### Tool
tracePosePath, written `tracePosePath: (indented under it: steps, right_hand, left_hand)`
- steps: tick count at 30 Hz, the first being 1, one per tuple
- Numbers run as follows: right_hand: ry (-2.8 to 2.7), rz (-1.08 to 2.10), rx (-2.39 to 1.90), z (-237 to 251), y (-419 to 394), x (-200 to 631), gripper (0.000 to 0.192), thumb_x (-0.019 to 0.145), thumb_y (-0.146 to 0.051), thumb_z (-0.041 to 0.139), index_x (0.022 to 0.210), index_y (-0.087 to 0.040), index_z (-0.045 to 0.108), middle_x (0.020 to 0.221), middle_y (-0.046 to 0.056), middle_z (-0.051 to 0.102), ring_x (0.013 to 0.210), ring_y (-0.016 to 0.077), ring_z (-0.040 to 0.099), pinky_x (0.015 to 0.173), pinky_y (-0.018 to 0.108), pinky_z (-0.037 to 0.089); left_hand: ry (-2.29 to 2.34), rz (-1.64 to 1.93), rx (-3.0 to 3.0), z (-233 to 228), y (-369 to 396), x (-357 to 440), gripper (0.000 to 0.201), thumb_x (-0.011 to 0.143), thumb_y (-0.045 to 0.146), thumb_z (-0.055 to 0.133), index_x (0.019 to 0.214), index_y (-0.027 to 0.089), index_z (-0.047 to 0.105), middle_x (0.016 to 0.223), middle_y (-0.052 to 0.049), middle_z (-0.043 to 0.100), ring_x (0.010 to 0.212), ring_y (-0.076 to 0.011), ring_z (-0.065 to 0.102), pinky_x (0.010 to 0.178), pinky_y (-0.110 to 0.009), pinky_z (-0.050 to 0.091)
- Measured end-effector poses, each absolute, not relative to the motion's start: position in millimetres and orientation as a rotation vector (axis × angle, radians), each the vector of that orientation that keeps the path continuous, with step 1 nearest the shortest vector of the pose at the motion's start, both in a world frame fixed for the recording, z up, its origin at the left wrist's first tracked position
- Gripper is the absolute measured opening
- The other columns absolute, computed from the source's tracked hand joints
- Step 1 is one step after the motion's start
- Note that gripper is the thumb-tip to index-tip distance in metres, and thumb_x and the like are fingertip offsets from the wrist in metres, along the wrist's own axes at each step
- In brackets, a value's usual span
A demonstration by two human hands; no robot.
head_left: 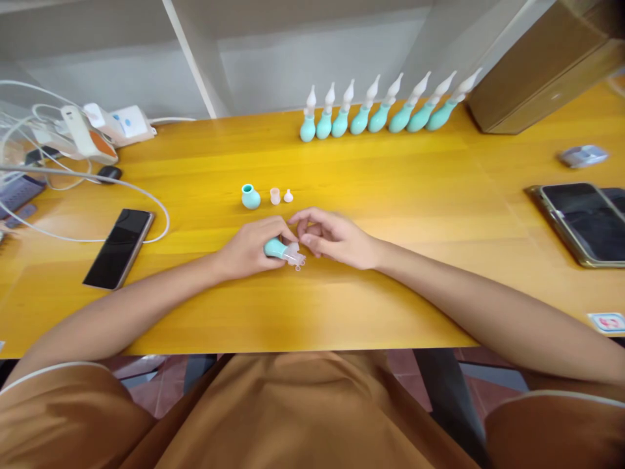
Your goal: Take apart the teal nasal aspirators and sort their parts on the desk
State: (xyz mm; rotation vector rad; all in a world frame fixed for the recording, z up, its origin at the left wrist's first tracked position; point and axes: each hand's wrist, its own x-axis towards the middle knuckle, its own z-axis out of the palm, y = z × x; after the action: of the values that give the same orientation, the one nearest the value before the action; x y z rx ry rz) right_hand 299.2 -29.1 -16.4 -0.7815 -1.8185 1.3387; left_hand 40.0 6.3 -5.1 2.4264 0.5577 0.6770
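The left hand [251,247] grips a teal bulb [275,247] with a clear tip [295,256]. The right hand [332,238], fingers loosely curled, touches that tip above the table [390,195].

Bare worktop [390,195] lay open right of the hands, out to the tablet [583,221]. Just beyond them stood a teal bulb [250,197], a small cup [275,195] and a white tip [288,195]. Farther back, a row of aspirators [385,107] blocked the rear edge. To the left, a phone [120,247] and looping cable [146,195] narrowed the way.
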Motion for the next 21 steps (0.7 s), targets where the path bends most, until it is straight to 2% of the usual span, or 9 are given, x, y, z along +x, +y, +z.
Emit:
tracePosePath:
  steps: [3,8,15,21]
  right_hand:
    - [-1.829,1.287,-0.797,-16.9,-30.3,293.8,0.039,0.100,-0.040,0.080,0.130,-0.021,0.063,0.088,-0.002,0.069,0.064,0.0111,0.061,0.054,0.024,0.047]
    - [-1.803,1.360,-0.779,-18.2,-30.9,292.0,0.039,0.099,-0.040,0.082,0.127,-0.021,0.063,0.087,-0.001,0.073,0.066,0.0123,0.064,0.054,0.023,0.047]
    - [-1.886,1.251,-0.797,-16.5,-30.6,294.0,0.034,0.089,-0.022,0.080,0.120,-0.021,0.065,0.090,-0.001,0.071,0.064,0.0094,0.060,0.052,0.021,0.045]
    - [-2.036,1.007,-0.765,-14.8,-26.4,295.1,0.020,0.084,-0.017,0.079,0.103,-0.021,0.075,0.097,0.001,0.066,0.060,0.0077,0.056,0.056,0.025,0.049]
  left_hand:
    - [0.607,0.672,2.394,-5.3,5.4,40.3,0.026,0.088,0.026,0.081,0.112,0.024,0.070,0.102,-0.002,0.079,0.091,-0.0196,0.074,0.083,-0.030,0.055]
    - [0.675,0.635,2.377,-4.3,2.0,40.2,0.027,0.088,0.031,0.083,0.109,0.023,0.067,0.102,-0.001,0.078,0.090,-0.0192,0.074,0.083,-0.028,0.055]
    - [0.657,0.679,2.357,-3.0,-0.1,39.3,0.027,0.094,0.042,0.082,0.106,0.023,0.067,0.101,-0.002,0.078,0.088,-0.0188,0.073,0.084,-0.029,0.055]
    - [0.639,0.765,2.313,-3.0,1.1,41.2,0.025,0.094,0.039,0.084,0.104,0.023,0.068,0.098,-0.001,0.077,0.085,-0.0174,0.072,0.081,-0.028,0.055]
